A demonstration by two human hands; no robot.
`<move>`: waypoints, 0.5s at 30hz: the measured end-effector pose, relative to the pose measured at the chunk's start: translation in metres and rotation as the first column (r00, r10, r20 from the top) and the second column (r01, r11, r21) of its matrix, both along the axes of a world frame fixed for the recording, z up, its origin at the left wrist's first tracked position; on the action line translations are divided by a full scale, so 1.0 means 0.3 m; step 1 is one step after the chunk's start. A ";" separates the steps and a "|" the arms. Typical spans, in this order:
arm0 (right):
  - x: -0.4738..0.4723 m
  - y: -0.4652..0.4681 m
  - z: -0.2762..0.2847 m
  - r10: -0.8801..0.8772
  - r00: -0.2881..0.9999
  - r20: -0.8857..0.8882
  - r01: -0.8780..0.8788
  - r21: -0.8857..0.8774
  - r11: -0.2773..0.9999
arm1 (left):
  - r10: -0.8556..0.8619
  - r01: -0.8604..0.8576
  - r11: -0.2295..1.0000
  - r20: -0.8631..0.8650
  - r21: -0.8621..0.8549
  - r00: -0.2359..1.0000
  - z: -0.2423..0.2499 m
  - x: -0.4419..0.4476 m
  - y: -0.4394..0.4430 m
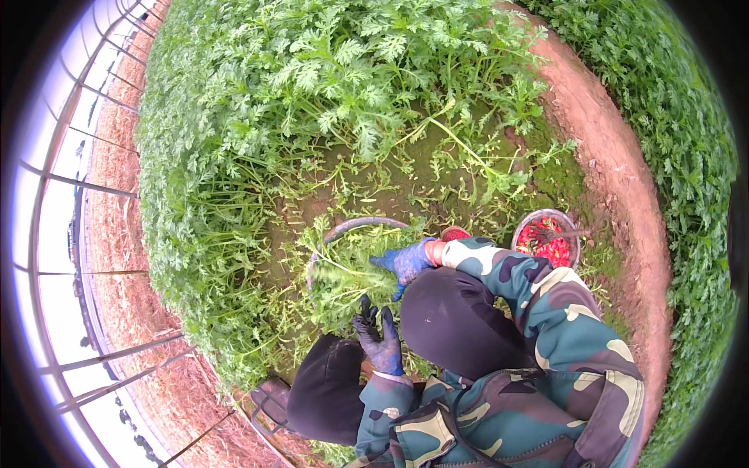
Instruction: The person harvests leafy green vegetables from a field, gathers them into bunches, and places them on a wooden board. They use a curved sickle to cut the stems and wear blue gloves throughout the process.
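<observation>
Both my hands wear blue, soil-stained gloves. My right hand [404, 261] reaches over a heap of cut leafy greens [351, 275], fingers stretched towards the stems; whether it grips any cannot be told. The heap lies within a round hoop or container rim [366, 222], just beyond my knees, and part of it is blurred. My left hand [377, 336] is raised at the near edge of the heap, thumb and fingers apart, holding nothing. Right of my right hand stands a round tub [573, 245] with red pieces, perhaps ties, and a brown-handled tool [550, 234] resting in it.
Dense leafy plants [351, 70] rise ahead and to the left. Leaf scraps litter the mossy soil [374, 181]. A bare earth ridge [614, 152] curves along the right, with more plants [696, 175] beyond. A dark metal frame [266, 409] stands by my left knee. A small red item [455, 234] lies past my right wrist.
</observation>
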State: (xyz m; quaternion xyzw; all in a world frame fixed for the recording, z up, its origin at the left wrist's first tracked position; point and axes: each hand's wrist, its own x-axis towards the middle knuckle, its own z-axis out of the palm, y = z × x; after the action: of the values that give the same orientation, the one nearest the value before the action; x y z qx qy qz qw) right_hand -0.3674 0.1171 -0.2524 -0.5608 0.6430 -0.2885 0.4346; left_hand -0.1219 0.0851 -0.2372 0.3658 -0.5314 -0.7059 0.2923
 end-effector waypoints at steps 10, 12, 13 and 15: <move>-0.315 0.317 -0.251 -0.994 0.053 -0.095 0.981 -0.181 0.069 | -0.384 0.685 0.507 0.574 -0.524 0.723 0.169 -0.467 -0.133; -0.391 0.302 -0.183 -0.978 0.025 0.209 0.882 -0.464 -0.077 | -0.362 0.716 0.254 0.623 -0.650 0.694 0.095 -0.685 -0.142; -0.427 0.278 -0.136 -0.883 0.188 0.430 0.894 -0.446 -0.027 | -0.389 0.835 0.173 0.742 -0.523 0.546 0.057 -0.798 -0.140; -0.489 0.240 -0.048 -0.866 0.467 0.179 0.781 -0.542 0.309 | -0.487 0.892 -0.013 0.782 -0.453 0.389 -0.004 -0.998 -0.129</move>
State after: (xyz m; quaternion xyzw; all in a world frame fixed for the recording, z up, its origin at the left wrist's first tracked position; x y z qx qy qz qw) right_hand -0.5140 0.1892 -0.2669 -0.2704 0.7526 -0.6004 -0.0067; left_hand -0.4213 0.0465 -0.2384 -0.0264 -0.9529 -0.2871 -0.0943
